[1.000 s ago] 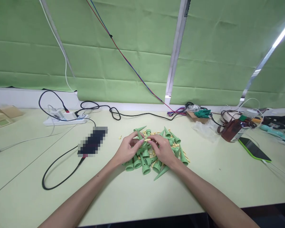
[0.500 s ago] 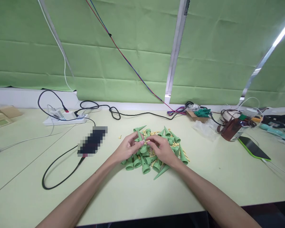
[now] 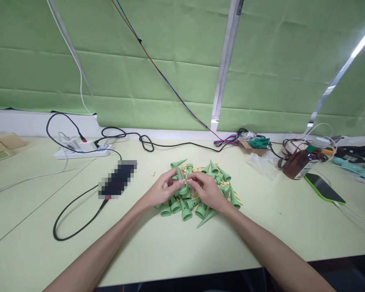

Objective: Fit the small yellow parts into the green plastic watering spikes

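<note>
My left hand [image 3: 163, 189] is closed round a green plastic watering spike [image 3: 179, 173], its pointed end up and its wide end down. Close against it, the thumb and fingertips of my right hand [image 3: 205, 188] pinch a small yellow plastic piece [image 3: 187, 182] at the spike's side; whether it sits in the spike I cannot tell. Beneath and around both hands lies a heap of loose green spikes [image 3: 186, 214], some partly hidden by the hands. Many thin yellow pieces [image 3: 237, 198] are mixed in, mostly at the heap's back and right.
One yellow piece [image 3: 153, 174] lies apart on the table [image 3: 170, 251]. To the left are a blurred dark device [image 3: 118, 178] on a black cable and a power strip [image 3: 82, 152]. A brown bottle [image 3: 299, 162], a phone [image 3: 325, 188] and a clear bag [image 3: 263, 165] are at right.
Both hands stay at almost the same place, still holding the spike and the yellow piece. The fingertips shift only slightly, and the whole view has moved a little.
</note>
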`<state>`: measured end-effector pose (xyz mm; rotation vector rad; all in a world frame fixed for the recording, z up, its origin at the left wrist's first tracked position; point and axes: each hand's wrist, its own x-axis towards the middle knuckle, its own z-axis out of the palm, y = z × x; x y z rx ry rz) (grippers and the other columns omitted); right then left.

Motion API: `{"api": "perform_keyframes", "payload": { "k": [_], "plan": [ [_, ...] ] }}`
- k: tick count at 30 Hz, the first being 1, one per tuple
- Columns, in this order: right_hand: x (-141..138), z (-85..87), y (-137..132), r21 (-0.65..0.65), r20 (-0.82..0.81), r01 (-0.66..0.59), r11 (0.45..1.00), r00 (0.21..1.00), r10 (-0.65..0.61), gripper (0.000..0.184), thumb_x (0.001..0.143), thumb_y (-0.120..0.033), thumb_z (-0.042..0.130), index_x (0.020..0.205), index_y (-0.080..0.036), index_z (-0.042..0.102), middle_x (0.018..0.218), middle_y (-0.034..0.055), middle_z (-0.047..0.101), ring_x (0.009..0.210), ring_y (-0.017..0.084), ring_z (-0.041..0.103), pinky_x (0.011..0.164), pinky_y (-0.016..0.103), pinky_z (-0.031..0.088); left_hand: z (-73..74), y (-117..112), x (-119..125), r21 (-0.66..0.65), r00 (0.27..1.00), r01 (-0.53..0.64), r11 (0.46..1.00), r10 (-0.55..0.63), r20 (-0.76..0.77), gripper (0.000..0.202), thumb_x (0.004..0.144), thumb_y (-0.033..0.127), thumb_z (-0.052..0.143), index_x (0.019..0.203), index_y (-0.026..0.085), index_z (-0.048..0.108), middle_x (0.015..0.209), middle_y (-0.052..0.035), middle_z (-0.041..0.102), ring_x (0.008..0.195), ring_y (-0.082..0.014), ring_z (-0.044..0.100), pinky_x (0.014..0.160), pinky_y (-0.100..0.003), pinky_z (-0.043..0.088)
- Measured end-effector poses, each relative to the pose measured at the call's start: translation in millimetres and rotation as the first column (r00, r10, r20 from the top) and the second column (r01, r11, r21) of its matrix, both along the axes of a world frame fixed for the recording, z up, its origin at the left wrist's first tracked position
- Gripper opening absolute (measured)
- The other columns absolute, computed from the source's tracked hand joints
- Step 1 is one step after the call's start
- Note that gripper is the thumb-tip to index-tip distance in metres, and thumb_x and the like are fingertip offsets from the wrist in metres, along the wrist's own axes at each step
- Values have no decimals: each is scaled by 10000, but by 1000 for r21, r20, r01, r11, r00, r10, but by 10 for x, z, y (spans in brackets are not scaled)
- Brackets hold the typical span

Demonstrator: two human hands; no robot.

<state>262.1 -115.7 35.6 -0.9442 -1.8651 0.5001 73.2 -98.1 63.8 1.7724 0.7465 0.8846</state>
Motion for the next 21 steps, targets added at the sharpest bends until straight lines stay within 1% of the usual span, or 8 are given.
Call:
{"api": "perform_keyframes", "payload": {
  "k": [7,11,14,21],
  "plan": [
    [6,21,-4,-31,1,-40,999,999,40,169,954,-269,504,854,-196,619,700,-1,572,617,146,524,598,257,435,-4,-5,-2,10,999,27,1000,-26,-29,250,884,409,564,966,173,560,765,6,454,584,-93,331,481,-216,283],
    [19,30,-4,-45,8,-63,997,998,64,161,956,-257,494,865,-194,611,701,-5,565,623,144,515,607,254,424,-25,-11,-8,21,997,35,999,-34,-69,234,899,409,546,956,182,548,718,26,423,581,-97,334,496,-215,302],
    [30,52,-7,-59,26,-87,994,996,89,162,955,-235,487,854,-189,605,695,-7,558,623,140,502,607,250,407,-23,-22,-16,67,992,18,998,-9,-128,229,909,409,531,936,182,548,690,38,400,580,-98,343,510,-215,304],
    [18,95,-23,-71,39,-97,993,994,100,164,947,-197,478,815,-186,574,676,-16,526,618,133,466,610,242,367,19,-44,-32,145,973,8,989,26,-231,222,927,397,497,944,181,545,635,53,368,566,-108,333,513,-231,267]
  ]
}}
